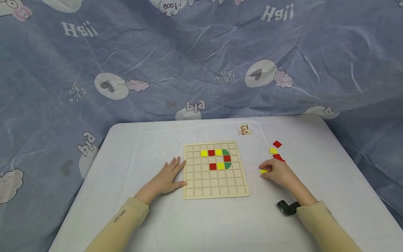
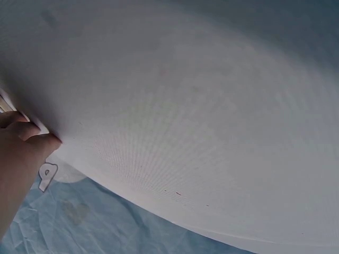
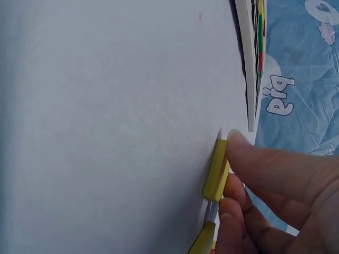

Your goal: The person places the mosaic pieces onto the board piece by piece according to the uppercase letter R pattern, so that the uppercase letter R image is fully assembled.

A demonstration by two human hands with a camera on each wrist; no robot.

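Observation:
A wooden grid board [image 1: 214, 182] lies on the table, with red and yellow square tiles and green curved pieces in its upper cells. My left hand [image 1: 167, 177] rests against its left edge, fingers spread; the left wrist view shows only part of that hand [image 2: 18, 153]. To the right of the board, my right hand [image 1: 279, 172] pinches a yellow tile [image 1: 263, 171] between thumb and fingers. In the right wrist view this yellow tile [image 3: 215, 172] is tilted close to the tabletop, and another yellow tile [image 3: 202, 241] shows below it.
Beyond the right hand lie a red tile [image 1: 277, 144], a yellow tile [image 1: 273, 151] and another red tile [image 1: 277, 157]. A small patterned card [image 1: 244, 129] lies behind the board. Near the right wrist is a black curved object [image 1: 287, 208]. A blue printed cloth [image 1: 176, 70] hangs behind the table.

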